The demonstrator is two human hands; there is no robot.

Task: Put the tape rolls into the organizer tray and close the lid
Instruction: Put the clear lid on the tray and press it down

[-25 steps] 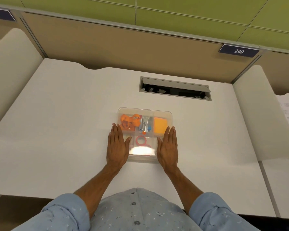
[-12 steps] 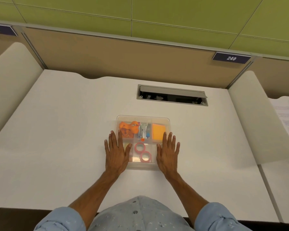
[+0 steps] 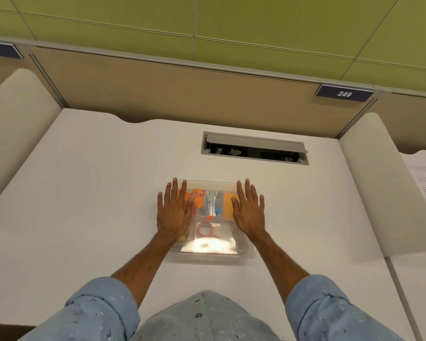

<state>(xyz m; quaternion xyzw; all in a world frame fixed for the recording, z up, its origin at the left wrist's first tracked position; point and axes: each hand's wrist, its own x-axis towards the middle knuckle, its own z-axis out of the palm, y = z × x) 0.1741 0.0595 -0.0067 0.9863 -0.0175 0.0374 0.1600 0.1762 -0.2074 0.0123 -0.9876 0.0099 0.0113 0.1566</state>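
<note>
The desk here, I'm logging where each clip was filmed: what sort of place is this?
Probably a numbered study carrel or office cubicle: a white desk walled by tan dividers, a number plate reading 249, and a cable hatch set into the desktop.

Organizer tray (image 3: 210, 257): clear plastic, compartmented, flat on the desk, clear lid (image 3: 214, 244) lying on top; red tape rolls (image 3: 205, 229) lie flat in the near compartment, a pale roll (image 3: 242, 246) at its right end.
</note>
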